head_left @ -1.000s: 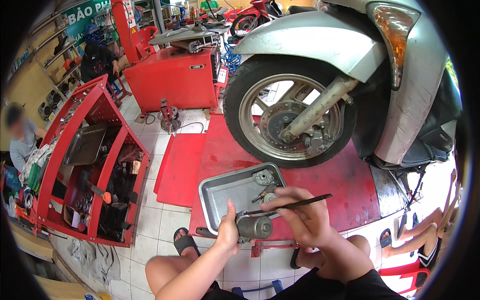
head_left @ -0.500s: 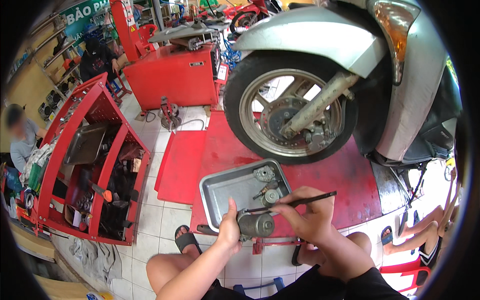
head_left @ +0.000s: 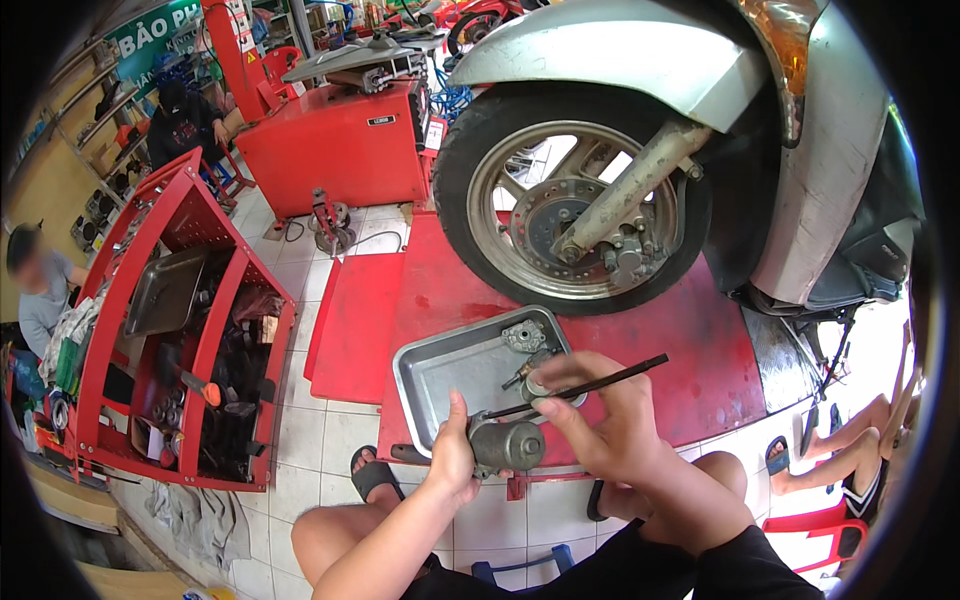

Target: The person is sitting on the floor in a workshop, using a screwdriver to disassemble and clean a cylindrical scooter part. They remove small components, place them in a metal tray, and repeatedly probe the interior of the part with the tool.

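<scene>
From where I stood, a silver scooter (head_left: 600,70) rose beyond the metal tray (head_left: 435,380) and to its right, its front wheel over the red platform (head_left: 690,350) that lay beneath the tray. In the air at the tray's near edge was a grey metal cylinder (head_left: 510,447). It looked fairly heavy for its size, rigid and hard to break, perhaps slick with grease; its broad round body seemed the surest hold. The left hand (head_left: 458,455) was wrapped around its left end, thumb up. A thin dark rod (head_left: 640,367) slanted from the cylinder out past the tray's right side, apparently light and stiff, best pinched near its middle. The right hand (head_left: 615,420) touched it; how firmly, I could not tell. The two hands were apart.

Counting downward in size, I made out one silver scooter, one platform, one tray, one cylinder, one rod, and three loose parts in the tray's right side: a cast housing (head_left: 523,336), a round piece (head_left: 533,388) partly hidden by fingers, and a narrow fitting (head_left: 516,377).
</scene>
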`<move>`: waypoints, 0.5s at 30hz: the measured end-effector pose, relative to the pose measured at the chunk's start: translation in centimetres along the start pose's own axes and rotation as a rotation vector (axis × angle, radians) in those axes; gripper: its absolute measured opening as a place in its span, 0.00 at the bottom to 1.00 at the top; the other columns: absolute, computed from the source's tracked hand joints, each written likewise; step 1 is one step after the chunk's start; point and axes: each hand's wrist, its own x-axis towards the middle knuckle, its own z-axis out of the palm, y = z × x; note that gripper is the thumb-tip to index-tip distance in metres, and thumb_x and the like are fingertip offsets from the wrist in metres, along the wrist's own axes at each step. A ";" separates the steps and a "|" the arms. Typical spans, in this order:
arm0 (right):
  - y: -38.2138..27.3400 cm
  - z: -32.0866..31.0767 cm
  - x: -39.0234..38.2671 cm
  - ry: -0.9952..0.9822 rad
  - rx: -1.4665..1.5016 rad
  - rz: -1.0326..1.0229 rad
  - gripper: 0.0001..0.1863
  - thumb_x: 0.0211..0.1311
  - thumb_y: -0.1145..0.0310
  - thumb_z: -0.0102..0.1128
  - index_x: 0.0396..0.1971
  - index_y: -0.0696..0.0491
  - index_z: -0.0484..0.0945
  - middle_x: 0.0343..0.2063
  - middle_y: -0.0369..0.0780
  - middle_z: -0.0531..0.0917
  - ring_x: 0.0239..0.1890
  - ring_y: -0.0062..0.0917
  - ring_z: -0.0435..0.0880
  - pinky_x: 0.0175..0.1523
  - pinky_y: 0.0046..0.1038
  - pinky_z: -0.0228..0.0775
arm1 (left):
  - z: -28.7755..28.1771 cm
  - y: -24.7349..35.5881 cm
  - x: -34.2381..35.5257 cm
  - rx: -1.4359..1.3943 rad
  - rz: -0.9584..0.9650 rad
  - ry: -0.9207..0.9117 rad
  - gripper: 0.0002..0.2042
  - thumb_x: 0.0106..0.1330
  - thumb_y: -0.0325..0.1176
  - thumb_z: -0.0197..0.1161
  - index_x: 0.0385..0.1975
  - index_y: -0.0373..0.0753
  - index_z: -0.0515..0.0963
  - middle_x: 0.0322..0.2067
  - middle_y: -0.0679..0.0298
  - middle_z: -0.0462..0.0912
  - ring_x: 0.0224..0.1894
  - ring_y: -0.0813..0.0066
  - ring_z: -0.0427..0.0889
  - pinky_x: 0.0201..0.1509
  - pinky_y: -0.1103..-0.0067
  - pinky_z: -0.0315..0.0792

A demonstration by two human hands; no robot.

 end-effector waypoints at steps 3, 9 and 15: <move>-0.6 1.7 -0.3 0.154 0.537 0.089 0.11 0.61 0.80 0.64 0.44 0.62 0.78 0.38 0.45 0.86 0.43 0.34 0.89 0.48 0.30 0.81 | 0.6 0.5 -0.4 0.007 0.021 0.005 0.38 0.71 0.68 0.32 0.40 0.33 0.74 0.32 0.54 0.83 0.27 0.64 0.84 0.19 0.72 0.75; 1.8 0.5 -1.1 -0.034 0.211 -0.053 0.09 0.60 0.88 0.60 0.40 0.66 0.74 0.36 0.51 0.86 0.42 0.37 0.89 0.50 0.33 0.83 | 0.4 -0.3 -0.1 0.006 0.028 0.024 0.38 0.72 0.67 0.32 0.39 0.32 0.75 0.31 0.54 0.83 0.25 0.64 0.84 0.18 0.72 0.74; -0.3 0.9 -0.1 0.061 0.370 0.090 0.06 0.60 0.84 0.61 0.37 0.65 0.81 0.34 0.47 0.87 0.41 0.32 0.90 0.44 0.26 0.83 | 0.1 0.0 -0.1 0.000 0.010 0.022 0.37 0.73 0.66 0.32 0.37 0.33 0.75 0.29 0.54 0.83 0.24 0.64 0.84 0.18 0.71 0.75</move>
